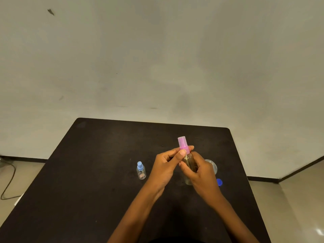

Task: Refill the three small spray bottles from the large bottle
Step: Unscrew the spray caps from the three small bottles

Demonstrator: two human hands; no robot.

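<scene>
— Gripping the pink-capped spray bottle [182,142] above the tabletop [105,172], nearer its right edge, we curl our right hand [201,174] round the body and pinch the collar with our left hand [164,169].
— Next, we judge, a steady twist is needed, bottle upright; the blue-capped bottle [141,171] waits.

We see a pink spray cap [182,142] on a clear, faintly yellowish bottle [188,159], and a light blue top [139,165] on the clear small bottle [141,174]. The loose lid [219,182] is deep blue. The table [105,172] is plain matt black, and the wall [157,58] off-white with dark marks.
</scene>
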